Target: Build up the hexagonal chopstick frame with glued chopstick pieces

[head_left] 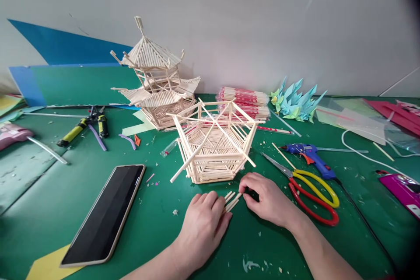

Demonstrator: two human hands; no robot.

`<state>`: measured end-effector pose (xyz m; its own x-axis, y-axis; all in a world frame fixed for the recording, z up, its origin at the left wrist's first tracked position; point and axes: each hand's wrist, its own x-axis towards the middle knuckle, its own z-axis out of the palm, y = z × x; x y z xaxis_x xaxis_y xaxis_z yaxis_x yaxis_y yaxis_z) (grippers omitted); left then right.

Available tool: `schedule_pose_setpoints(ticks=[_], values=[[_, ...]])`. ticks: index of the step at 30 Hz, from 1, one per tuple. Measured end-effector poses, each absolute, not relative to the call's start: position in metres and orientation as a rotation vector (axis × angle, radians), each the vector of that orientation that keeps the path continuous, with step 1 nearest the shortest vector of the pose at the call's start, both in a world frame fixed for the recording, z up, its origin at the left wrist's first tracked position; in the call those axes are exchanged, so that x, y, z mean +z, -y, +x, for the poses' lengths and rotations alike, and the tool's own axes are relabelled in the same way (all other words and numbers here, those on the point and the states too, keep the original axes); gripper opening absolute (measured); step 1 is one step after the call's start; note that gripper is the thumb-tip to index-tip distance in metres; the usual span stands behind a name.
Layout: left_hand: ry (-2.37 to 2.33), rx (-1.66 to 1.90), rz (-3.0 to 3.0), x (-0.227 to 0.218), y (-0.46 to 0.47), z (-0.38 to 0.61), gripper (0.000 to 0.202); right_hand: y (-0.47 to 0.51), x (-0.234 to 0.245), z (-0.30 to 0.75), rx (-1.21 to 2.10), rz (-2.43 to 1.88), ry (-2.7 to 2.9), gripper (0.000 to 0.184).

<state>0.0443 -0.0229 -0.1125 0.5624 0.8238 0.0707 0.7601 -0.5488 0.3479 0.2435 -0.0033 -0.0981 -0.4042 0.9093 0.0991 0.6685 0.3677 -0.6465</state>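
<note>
My left hand (203, 225) is closed around several short, thin wooden sticks (232, 202), whose ends poke out between thumb and fingers. The fingertips of my right hand (269, 199) pinch together at the far end of one of these sticks. Just beyond both hands stands a half-built hexagonal frame (223, 157) of the same pale sticks, with longer sticks crossing over its open top. Neither hand touches the frame. Behind it on the left is a taller stick pagoda (154, 96) with two tiers of roof.
Right of my right hand lie scissors (315, 188) with red and yellow handles and a blue glue gun (310, 153) with a black cord. A phone (105, 214) lies at left, pliers (87, 127) beyond it. Packs of sticks (243, 96) and blue folded paper (297, 100) sit along the wall.
</note>
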Motion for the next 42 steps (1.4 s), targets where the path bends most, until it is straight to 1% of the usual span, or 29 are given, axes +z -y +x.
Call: schedule_pose_setpoints(ticks=[6, 9, 12, 15, 18, 21, 25, 35, 42], values=[[-1.287, 0.37, 2.497, -0.115, 0.019, 0.045, 0.027, 0.004, -0.093, 0.251, 0.96, -1.303, 2.049, 0.024], [-1.276, 0.438, 2.406, -0.113, 0.019, 0.044, 0.031, 0.004, -0.09, 0.252, 1.104, -1.256, 1.955, 0.016], [-1.22, 0.563, 2.101, -0.103, 0.017, 0.043, 0.031, 0.004, -0.091, 0.252, 1.217, -1.234, 1.828, 0.006], [-1.129, 0.564, 1.703, -0.089, 0.013, 0.041, 0.032, 0.004, -0.094, 0.252, 1.29, -1.239, 1.698, 0.011], [-1.033, 0.472, 1.473, -0.079, 0.009, 0.04, 0.041, 0.004, -0.097, 0.252, 1.334, -1.236, 1.609, 0.013], [-0.961, 0.435, 1.255, -0.076, 0.007, 0.038, 0.049, 0.005, -0.098, 0.252, 1.354, -1.228, 1.565, 0.013], [-0.929, 0.442, 1.102, -0.078, 0.007, 0.038, 0.051, 0.004, -0.097, 0.251, 1.355, -1.218, 1.559, 0.012], [-0.877, 0.46, 0.948, -0.085, 0.009, 0.043, 0.039, 0.011, -0.079, 0.232, 1.275, -1.202, 1.696, 0.006], [-0.727, 0.468, 0.719, -0.093, 0.011, 0.043, 0.032, 0.012, -0.073, 0.228, 1.179, -1.293, 1.73, 0.013]])
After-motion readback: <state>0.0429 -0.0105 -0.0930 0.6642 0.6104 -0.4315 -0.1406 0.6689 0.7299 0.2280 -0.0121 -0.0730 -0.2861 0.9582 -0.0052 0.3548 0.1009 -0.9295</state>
